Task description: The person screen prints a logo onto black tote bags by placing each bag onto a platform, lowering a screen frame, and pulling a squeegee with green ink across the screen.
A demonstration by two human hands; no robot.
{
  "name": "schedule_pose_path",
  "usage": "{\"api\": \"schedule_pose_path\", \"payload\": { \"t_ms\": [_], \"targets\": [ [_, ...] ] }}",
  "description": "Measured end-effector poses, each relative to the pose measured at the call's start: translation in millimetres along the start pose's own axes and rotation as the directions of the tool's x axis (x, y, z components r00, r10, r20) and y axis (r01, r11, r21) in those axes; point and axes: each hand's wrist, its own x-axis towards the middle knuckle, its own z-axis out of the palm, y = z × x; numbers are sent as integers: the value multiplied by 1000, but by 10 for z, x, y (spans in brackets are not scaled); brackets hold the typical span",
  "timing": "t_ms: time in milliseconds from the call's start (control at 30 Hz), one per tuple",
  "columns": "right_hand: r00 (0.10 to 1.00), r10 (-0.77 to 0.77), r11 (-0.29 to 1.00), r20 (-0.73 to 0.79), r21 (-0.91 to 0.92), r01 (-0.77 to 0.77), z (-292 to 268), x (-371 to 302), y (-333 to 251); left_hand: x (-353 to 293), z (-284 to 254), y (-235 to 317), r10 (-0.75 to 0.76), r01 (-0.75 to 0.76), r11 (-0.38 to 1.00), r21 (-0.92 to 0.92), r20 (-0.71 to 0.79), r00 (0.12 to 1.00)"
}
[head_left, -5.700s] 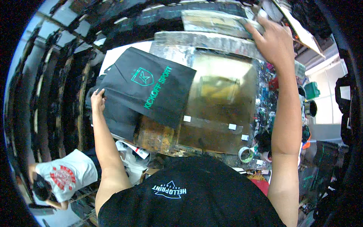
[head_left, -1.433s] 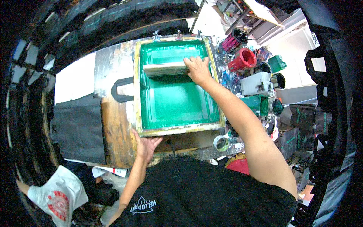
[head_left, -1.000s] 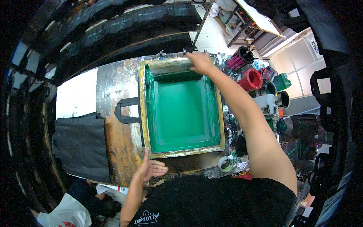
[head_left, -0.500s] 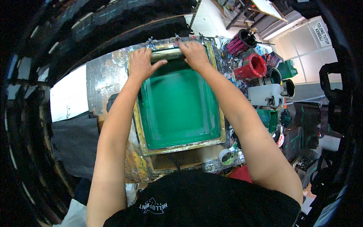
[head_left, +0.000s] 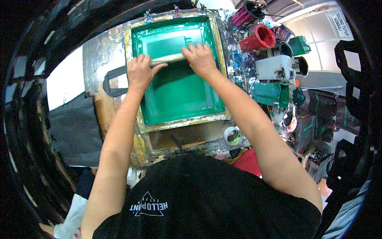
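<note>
Both my hands grip a squeegee (head_left: 168, 59) with a pale wooden handle, held crosswise over a printing screen (head_left: 185, 125) in a worn, yellowish frame. My left hand (head_left: 140, 73) closes around its left end, thumb stretched along the near side. At the other end, my right hand (head_left: 200, 60) has its fingers bent over the top. The squeegee stands about mid-screen; its lower edge is hidden from me. Wet green ink (head_left: 183, 101) covers the mesh, and some dark lettering shows near the far right. From under the frame's left side sticks out a black piece with a handle cut-out (head_left: 109, 82).
Small clamps (head_left: 176, 12) hold the screen's far edge. Along the right stand a red ink pot (head_left: 260, 38), a white jerrycan (head_left: 274, 67) and a green container (head_left: 271, 95). A tape roll (head_left: 232, 136) lies near right. Black sheets (head_left: 73, 137) are at left.
My hands have drawn the squeegee from the screen's far end toward me to about its middle. The mesh behind it now shows lighter green and lettering. My view has shifted slightly.
</note>
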Motion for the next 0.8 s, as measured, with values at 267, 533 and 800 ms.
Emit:
{"api": "schedule_pose_path", "payload": {
  "t_ms": [267, 533, 800],
  "targets": [
    [989, -3, 998, 146, 56, -6, -701, -1134, -677, -1169, -602, 553, -18, 23, 999, -46, 95, 995],
    [985, 41, 984, 166, 163, -68, -830, -1412, -858, -1308, -857, 650, -31, 51, 994, -93, 205, 978],
    [988, 44, 982, 151, 176, -70, -1003, -1796, -1093, -2394, -961, 426, -315, 343, 930, -135, 191, 930]
  ]
}}
